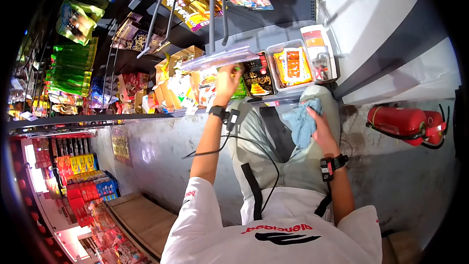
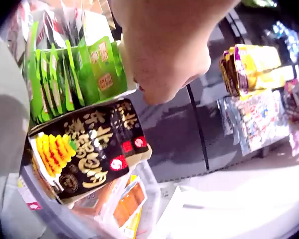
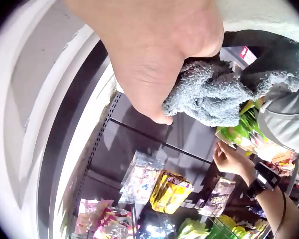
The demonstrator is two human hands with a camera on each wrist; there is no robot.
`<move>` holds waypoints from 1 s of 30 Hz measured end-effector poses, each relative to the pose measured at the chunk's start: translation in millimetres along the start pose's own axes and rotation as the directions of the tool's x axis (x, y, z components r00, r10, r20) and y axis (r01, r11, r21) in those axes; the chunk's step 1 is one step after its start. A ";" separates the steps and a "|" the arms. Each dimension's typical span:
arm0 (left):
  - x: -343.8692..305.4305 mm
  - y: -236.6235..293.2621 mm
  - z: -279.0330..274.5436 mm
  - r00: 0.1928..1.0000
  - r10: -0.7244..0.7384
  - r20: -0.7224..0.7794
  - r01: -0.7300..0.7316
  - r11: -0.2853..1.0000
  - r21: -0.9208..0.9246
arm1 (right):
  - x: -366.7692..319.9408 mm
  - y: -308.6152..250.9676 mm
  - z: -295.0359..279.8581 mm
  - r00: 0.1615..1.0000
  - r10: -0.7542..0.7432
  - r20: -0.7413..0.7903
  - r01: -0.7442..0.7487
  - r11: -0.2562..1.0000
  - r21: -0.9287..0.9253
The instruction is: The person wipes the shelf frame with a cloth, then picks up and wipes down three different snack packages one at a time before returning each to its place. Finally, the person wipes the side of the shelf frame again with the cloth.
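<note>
While the right hand (image 1: 323, 129) clutched one blue cloth (image 1: 300, 122) at the knee (image 1: 325, 102), the left hand (image 1: 227, 82) was at a shelf (image 1: 73, 120) row of green packets (image 2: 65, 79), its grip hidden; one black packet (image 1: 257, 76) alongside

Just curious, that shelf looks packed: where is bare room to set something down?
The shelf row by the left hand is crammed, green packets beside black box. Bare grey floor lies between the cloth in the right hand and the red fire extinguishers, and outside the left forearm.
</note>
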State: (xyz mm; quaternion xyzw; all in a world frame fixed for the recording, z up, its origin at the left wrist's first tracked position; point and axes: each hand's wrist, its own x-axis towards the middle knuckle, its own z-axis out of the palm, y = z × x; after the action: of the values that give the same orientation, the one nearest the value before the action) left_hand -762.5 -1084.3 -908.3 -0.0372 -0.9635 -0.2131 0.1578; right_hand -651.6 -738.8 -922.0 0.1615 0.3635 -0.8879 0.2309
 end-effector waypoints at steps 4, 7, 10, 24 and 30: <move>-4.5 -34.4 -21.8 0.999 0.018 -0.026 -0.014 0.992 0.128 | -0.7 -2.7 -1.9 0.999 0.041 -0.021 -0.041 0.999 0.015; -12.2 -35.7 -28.6 0.989 0.146 -0.027 -0.135 0.957 0.257 | -0.9 -7.5 1.5 0.998 0.065 0.014 -0.065 0.997 0.052; -17.7 -26.6 -25.4 0.998 0.039 0.059 -0.052 0.968 0.247 | 3.9 -4.8 -6.3 0.997 0.060 0.041 -0.063 0.995 0.077; -8.3 11.7 -86.5 0.990 0.136 -0.024 -0.129 0.973 0.189 | 13.3 0.6 -20.3 0.987 0.157 -0.027 -0.147 0.964 0.221; -60.8 63.9 -168.6 0.965 -0.217 0.147 0.254 0.915 -0.314 | 8.2 35.7 -30.6 0.962 -0.260 0.084 0.268 0.842 -0.468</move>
State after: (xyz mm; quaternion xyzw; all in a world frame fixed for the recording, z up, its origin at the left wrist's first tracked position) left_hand -647.4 -1097.8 -757.4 0.0419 -0.9187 -0.3865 0.0698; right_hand -636.0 -741.6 -967.1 0.0407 0.5869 -0.7961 0.1420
